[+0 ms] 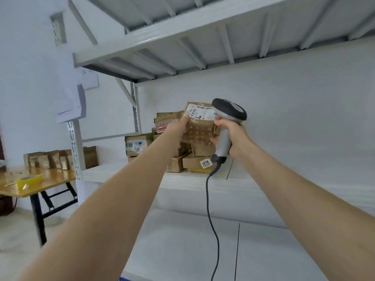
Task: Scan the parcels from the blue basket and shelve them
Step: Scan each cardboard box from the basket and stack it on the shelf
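Note:
My left hand [179,128] grips a small brown cardboard parcel [199,126] with a white barcode label on its top face, held up in front of a stack of parcels [178,151] on the middle shelf [203,176]. My right hand [231,136] grips the grey handle of a barcode scanner [227,122]. The scanner's dark head sits just right of the parcel's label, close to it. Its coiled cable [211,209] hangs down in front of the shelf. The blue basket is mostly out of sight; only a blue sliver shows at the bottom edge [122,279].
A white metal rack surrounds me: an upper shelf [182,37] overhead, a lower shelf [203,240] below. To the left stands a wooden folding table [44,181] with a yellow tape roll [28,179] and several brown packets [50,159]. White wall behind.

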